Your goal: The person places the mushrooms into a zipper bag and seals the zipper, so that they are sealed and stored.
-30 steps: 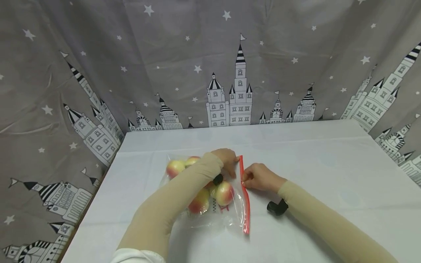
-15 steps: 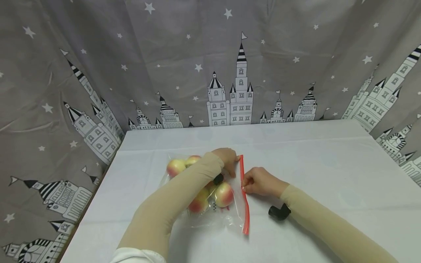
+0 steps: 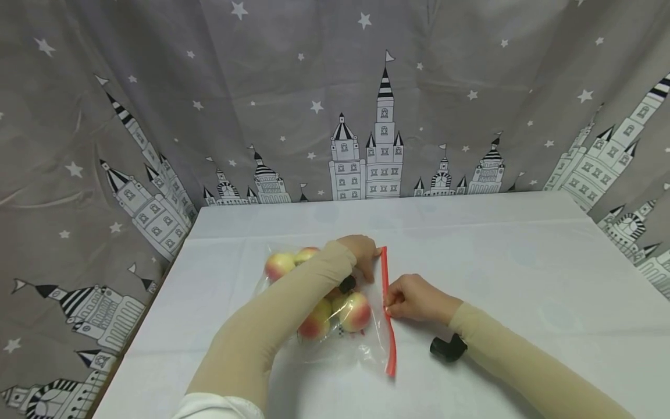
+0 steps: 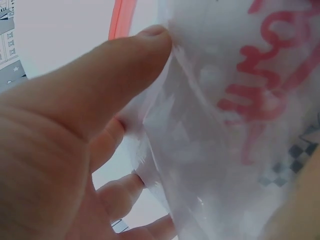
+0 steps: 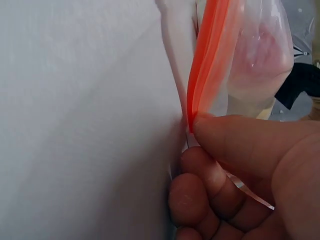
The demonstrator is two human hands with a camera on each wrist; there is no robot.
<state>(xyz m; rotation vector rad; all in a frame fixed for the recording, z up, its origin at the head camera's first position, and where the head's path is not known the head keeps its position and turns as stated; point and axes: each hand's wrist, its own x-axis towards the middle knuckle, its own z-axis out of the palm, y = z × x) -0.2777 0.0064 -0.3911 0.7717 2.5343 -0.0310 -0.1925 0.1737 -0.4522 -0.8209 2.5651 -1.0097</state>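
Note:
A clear zip bag (image 3: 366,352) lies on the white table with several round yellow-and-red fruits (image 3: 355,312) inside. Its red zip strip (image 3: 391,349) runs along the right side. My left hand (image 3: 361,253) holds the bag near the far end of that strip; in the left wrist view its thumb (image 4: 135,55) lies on the plastic and the other fingers reach behind it. About halfway along the strip, my right hand (image 3: 421,298) pinches the red edge (image 5: 212,55) between thumb and curled forefinger. My left forearm hides part of the fruit.
The white-covered table (image 3: 502,256) extends to both sides of the bag. Behind it and at the left hangs a grey curtain (image 3: 293,105) printed with castles and stars. A black wrist camera (image 3: 448,348) sits under my right wrist.
My right hand has slid a short way down the red strip toward me, still pinching it. The left hand keeps its place on the bag.

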